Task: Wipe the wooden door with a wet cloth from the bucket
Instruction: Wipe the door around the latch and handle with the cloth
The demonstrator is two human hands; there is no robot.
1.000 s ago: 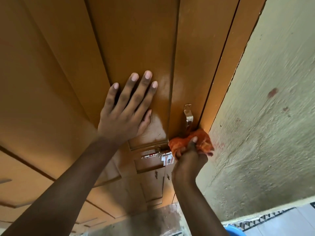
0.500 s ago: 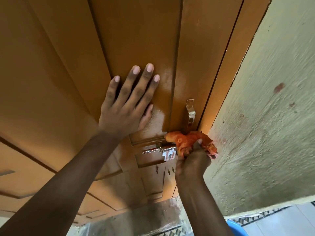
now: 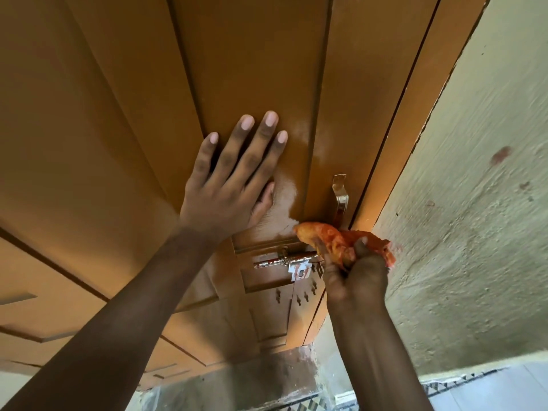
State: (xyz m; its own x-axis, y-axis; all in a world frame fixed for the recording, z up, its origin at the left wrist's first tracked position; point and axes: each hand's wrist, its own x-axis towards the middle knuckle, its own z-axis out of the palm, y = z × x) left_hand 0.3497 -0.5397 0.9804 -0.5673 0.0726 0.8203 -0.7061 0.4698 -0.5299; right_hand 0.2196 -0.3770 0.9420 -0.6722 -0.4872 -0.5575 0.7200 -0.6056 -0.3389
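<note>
A brown paneled wooden door (image 3: pixel 252 69) fills most of the view, seen from close up and from below. The left hand (image 3: pixel 228 185) lies flat against a raised panel of the door, up and to the left of the slide bolt (image 3: pixel 286 260). Its fingers (image 3: pixel 246 149) are straight and slightly spread, palm on the wood, thumb tucked along the panel's edge. Just right of that hand the wood carries a shiny wet patch (image 3: pixel 292 191).

The right hand (image 3: pixel 354 277) grips a bunched orange cloth (image 3: pixel 335 240), fingers curled round it with the thumb laid over its top. The cloth presses against the door just above the right end of the slide bolt, directly below the metal door handle (image 3: pixel 340 200), and spans across to the door's right edge by the frame. One end of the cloth pokes out left toward the wet patch; the other end sticks out right of the hand, toward the rough plastered wall (image 3: pixel 462 218).

A small tag or sticker (image 3: pixel 299 272) with red marks sits just under the slide bolt, touching it. Reddish smudges dot the wall, well right of the bolt. Far below the bolt lies a tiled floor with a dark patterned border (image 3: pixel 453 387).
</note>
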